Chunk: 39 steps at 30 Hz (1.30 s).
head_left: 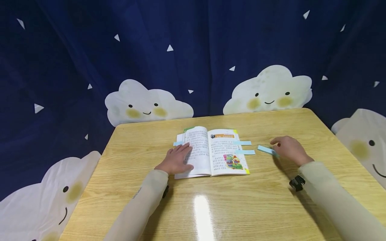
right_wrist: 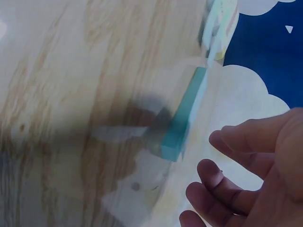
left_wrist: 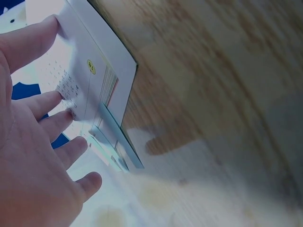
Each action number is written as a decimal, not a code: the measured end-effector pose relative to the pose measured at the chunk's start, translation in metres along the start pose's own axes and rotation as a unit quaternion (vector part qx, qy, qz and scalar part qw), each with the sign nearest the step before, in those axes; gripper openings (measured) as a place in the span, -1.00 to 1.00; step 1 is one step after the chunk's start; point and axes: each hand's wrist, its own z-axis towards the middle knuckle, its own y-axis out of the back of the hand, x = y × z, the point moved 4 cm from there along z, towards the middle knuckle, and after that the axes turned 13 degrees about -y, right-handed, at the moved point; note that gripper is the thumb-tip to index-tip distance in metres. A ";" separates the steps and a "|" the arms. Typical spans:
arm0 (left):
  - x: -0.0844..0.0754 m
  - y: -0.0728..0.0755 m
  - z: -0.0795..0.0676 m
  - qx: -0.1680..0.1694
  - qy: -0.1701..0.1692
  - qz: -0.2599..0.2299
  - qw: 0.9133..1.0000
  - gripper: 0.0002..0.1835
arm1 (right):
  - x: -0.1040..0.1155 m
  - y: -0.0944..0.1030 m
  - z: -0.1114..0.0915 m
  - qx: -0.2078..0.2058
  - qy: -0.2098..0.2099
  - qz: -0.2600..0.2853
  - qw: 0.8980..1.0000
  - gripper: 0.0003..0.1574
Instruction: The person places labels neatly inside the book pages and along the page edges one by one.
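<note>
An open book (head_left: pixel 221 154) with printed text and a colourful picture lies on the table. My left hand (head_left: pixel 176 160) rests on its left page, fingers spread and fairly straight. Two light-blue paper strips (head_left: pixel 245 152) stick out past the right page's edge, and another blue strip (head_left: pixel 177 143) shows at the left edge. Right of the book lies a thin pad of blue sticky notes (head_left: pixel 266 150). My right hand (head_left: pixel 290 149) is beside the pad's right end, fingers loosely bent. In the right wrist view a gap shows between the fingertips and the pad (right_wrist: pixel 184 116).
The wooden table (head_left: pixel 135 147) carries the book and the pad, with a bright light reflection near its front. Behind it hangs a dark blue curtain (head_left: pixel 193 60) with white triangles and smiling clouds. Dark wrist devices (head_left: pixel 297 183) sit under the sleeves.
</note>
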 end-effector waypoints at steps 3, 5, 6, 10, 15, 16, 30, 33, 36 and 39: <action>0.000 -0.001 0.000 0.003 0.000 -0.001 1.000 -0.13 | -0.001 -0.003 0.001 0.000 -0.005 -0.009 1.000 -0.57; 0.000 -0.001 -0.001 0.004 0.001 -0.002 1.000 -0.13 | 0.000 -0.005 0.001 0.003 -0.010 -0.010 1.000 -0.58; 0.000 -0.001 -0.001 0.004 0.001 0.000 1.000 -0.13 | 0.000 -0.006 0.002 0.005 -0.014 -0.009 1.000 -0.59; 0.002 -0.002 0.000 0.001 0.001 0.001 1.000 -0.14 | 0.002 -0.010 0.003 0.017 -0.029 0.004 0.999 -0.62; 0.004 -0.004 0.000 0.002 0.004 0.002 1.000 -0.13 | 0.004 -0.014 0.005 0.036 -0.035 0.014 0.999 -0.63; 0.004 -0.004 0.000 0.002 0.004 0.000 1.000 -0.13 | 0.004 -0.015 0.005 0.038 -0.035 0.014 0.999 -0.64; 0.003 -0.003 0.000 -0.010 -0.002 -0.011 1.000 -0.15 | 0.005 -0.017 0.007 -0.020 -0.045 -0.007 0.999 -0.79; 0.002 -0.004 0.000 -0.006 0.001 -0.010 1.000 -0.14 | 0.007 -0.018 0.005 -0.032 -0.044 -0.013 0.998 -0.82; 0.003 -0.006 -0.001 -0.005 0.002 -0.008 1.000 -0.13 | 0.010 -0.018 0.003 -0.040 -0.042 -0.022 0.998 -0.83; 0.002 -0.005 -0.001 -0.010 0.001 -0.009 1.000 -0.15 | 0.012 -0.017 0.003 -0.053 -0.037 -0.032 0.997 -0.84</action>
